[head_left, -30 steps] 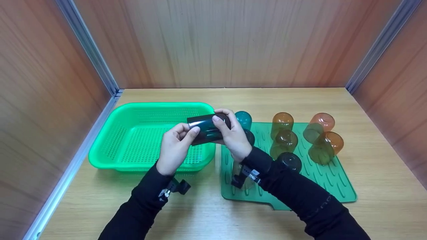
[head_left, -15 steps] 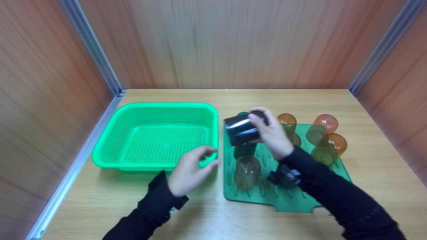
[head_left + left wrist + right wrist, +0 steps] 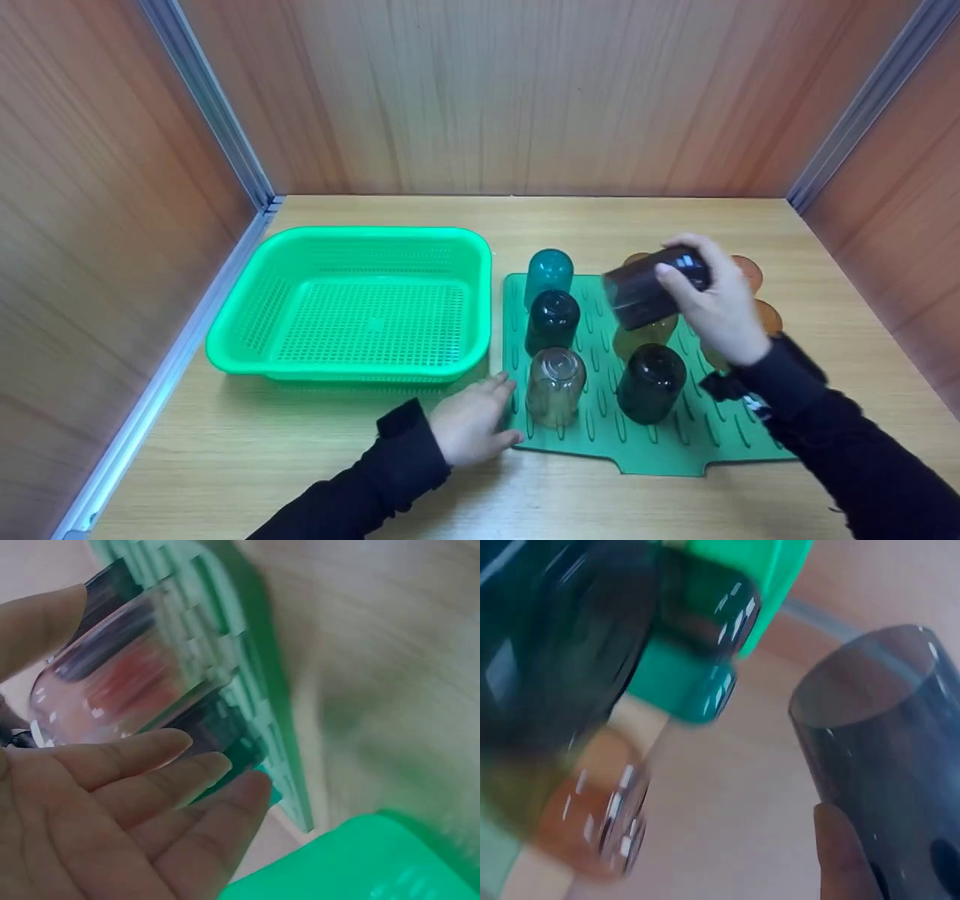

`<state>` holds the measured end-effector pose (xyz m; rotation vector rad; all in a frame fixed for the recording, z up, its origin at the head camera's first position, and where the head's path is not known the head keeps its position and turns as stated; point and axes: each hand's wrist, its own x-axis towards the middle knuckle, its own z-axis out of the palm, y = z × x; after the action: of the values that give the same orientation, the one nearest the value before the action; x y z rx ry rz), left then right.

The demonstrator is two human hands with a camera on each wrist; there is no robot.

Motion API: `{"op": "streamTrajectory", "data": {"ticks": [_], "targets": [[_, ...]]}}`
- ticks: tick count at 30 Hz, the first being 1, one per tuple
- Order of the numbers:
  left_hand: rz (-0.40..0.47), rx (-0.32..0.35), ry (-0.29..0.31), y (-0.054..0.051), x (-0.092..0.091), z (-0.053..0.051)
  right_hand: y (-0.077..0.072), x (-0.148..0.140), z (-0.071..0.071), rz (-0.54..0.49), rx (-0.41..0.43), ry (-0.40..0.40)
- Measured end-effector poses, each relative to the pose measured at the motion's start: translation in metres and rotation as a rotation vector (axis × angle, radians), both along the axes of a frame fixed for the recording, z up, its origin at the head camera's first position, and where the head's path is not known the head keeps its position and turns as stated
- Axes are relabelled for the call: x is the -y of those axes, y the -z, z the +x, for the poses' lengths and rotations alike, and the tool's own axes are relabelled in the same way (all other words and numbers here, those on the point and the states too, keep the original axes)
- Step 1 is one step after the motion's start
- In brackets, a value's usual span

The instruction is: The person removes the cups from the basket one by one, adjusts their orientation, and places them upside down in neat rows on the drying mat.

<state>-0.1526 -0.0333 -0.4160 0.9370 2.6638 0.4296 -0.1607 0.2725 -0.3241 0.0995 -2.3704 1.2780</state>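
My right hand (image 3: 716, 304) grips a dark, see-through cup (image 3: 649, 289) near its base, tilted with the mouth to the left, above the green drying mat (image 3: 600, 446). In the right wrist view the held cup (image 3: 900, 742) shows its open rim. My left hand (image 3: 476, 420) has its fingers extended at the mat's left edge, beside an upturned clear cup (image 3: 556, 386). Seen from the left wrist, that clear cup (image 3: 112, 682) lies just beyond the fingers (image 3: 150, 780); I cannot tell whether they touch it. An upturned dark cup (image 3: 651, 384) stands right of the clear one.
A green perforated basket (image 3: 349, 371) sits left of the mat. Upturned on the mat are a teal cup (image 3: 550, 271), another dark cup (image 3: 553, 322), a yellowish cup (image 3: 645, 341) and orange cups (image 3: 769, 319), partly hidden by my right hand. Wooden panels (image 3: 480, 97) enclose the table.
My left hand has let go of the dark cup and moved down and right to the mat's edge. My right hand has carried the cup rightward from near the basket to above the mat.
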Motion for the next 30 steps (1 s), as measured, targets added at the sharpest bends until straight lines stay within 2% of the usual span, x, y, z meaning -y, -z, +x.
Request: {"op": "streamTrajectory", "data": {"ticks": [3,8,15,24,30], "targets": [[-0.057,-0.040,0.018,0.007,-0.005,-0.001,0.002,-0.016,0.004,0.131,-0.058,0.059],[-0.130,-0.072,0.041,0.018,-0.010,-0.004,0.007,-0.038,0.012,0.305,-0.076,0.140],[-0.151,-0.100,0.039,0.023,-0.014,-0.005,0.025,-0.068,0.024,0.468,-0.050,0.142],[-0.178,-0.239,0.068,0.027,-0.016,-0.002,0.063,-0.088,0.038,0.584,-0.008,0.160],[-0.184,-0.236,0.069,0.028,-0.016,-0.002,0.079,-0.093,0.045,0.638,0.022,0.182]]}}
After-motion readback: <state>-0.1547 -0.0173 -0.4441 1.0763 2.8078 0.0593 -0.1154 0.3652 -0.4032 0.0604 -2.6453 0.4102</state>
